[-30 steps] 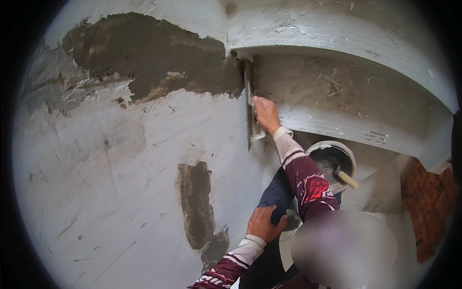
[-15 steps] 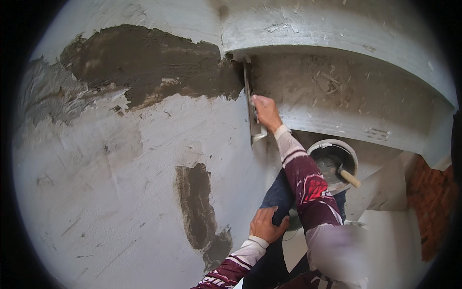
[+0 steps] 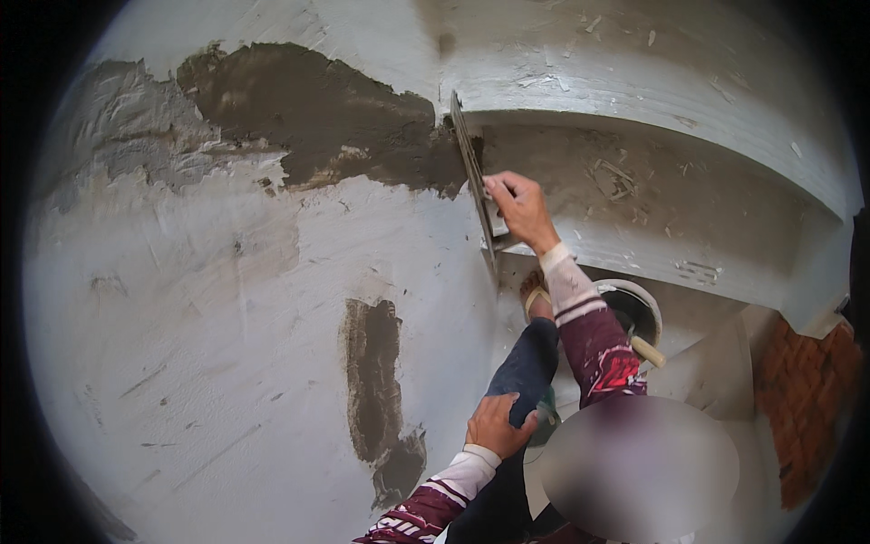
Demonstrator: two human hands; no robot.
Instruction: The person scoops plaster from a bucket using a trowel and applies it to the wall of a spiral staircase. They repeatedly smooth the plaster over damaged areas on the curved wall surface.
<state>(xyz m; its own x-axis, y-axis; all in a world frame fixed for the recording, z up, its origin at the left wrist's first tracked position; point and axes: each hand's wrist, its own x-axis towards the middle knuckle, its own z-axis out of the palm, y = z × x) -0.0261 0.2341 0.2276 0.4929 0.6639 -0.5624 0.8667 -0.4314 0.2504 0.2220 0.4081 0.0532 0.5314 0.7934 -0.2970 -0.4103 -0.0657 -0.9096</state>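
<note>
My right hand is closed round the handle of a long, flat plastering trowel. The trowel's blade is seen nearly edge-on, close to the wall corner where a dark wet mortar patch ends at a step. Whether the blade touches the mortar cannot be made out. My left hand rests on my bent knee, fingers spread, holding nothing. Lower on the pale wall is a second, narrow dark patch.
A step-like plastered ledge with scraps on it runs off to the right. Below it stands a bucket, partly behind my right forearm, with a pale tool handle at its rim. Reddish brickwork lies at far right. A blurred oval covers the bottom.
My right hand and the trowel have shifted slightly right, the blade now tilted and its upper end above the ledge's edge. The view has moved a little; my left hand stays on the knee.
</note>
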